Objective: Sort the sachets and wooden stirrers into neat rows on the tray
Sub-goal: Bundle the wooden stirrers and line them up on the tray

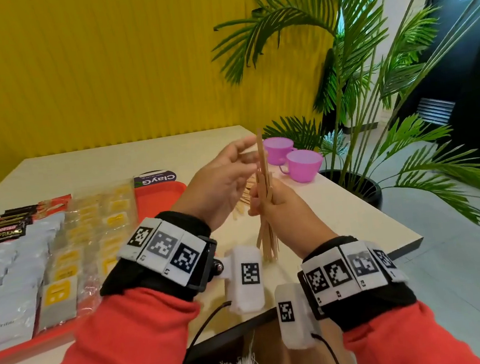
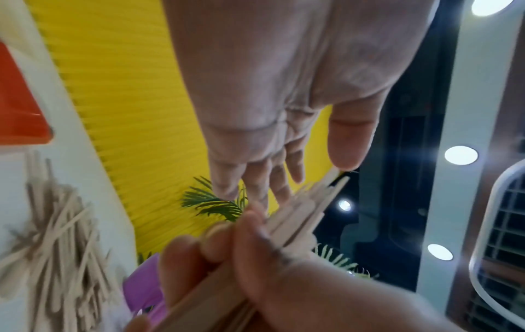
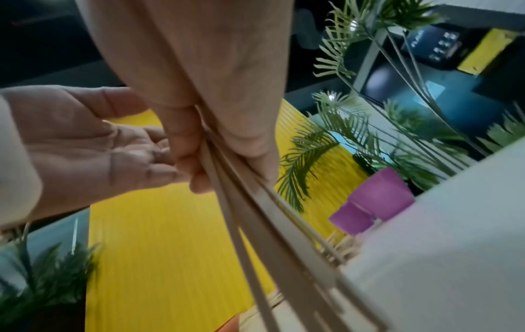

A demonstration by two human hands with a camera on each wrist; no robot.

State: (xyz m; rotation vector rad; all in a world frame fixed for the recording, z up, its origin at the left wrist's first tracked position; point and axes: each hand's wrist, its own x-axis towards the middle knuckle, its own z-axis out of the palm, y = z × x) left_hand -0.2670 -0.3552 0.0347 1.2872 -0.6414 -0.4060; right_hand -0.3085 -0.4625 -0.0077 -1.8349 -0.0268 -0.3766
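So the right hand (image 1: pixel 268 205) has its grip wrapped around a bundle of wooden stirrers (image 1: pixel 265 197), holding them upright above the surface (image 1: pixel 340 215), I'd guess so the ends can be knocked level before they go down as a row. The left hand (image 1: pixel 221 183) is beside the top of the bundle with its grip wide, fingers relaxed and holding nothing, thumb tip touching the tallest stick in the left wrist view, looks like it's there to tap or square the tops. The sticks are thin, flat, pale wood, uneven at both ends and splaying a bit below the fist. A loose pile of stirrers (image 1: pixel 247 194) sits on the surface just behind the hands. The red tray (image 1: pixel 160 200) on the left already has sachets (image 1: pixel 63 259) in rows: white ones, clear ones with yellow labels, dark ones at the far end
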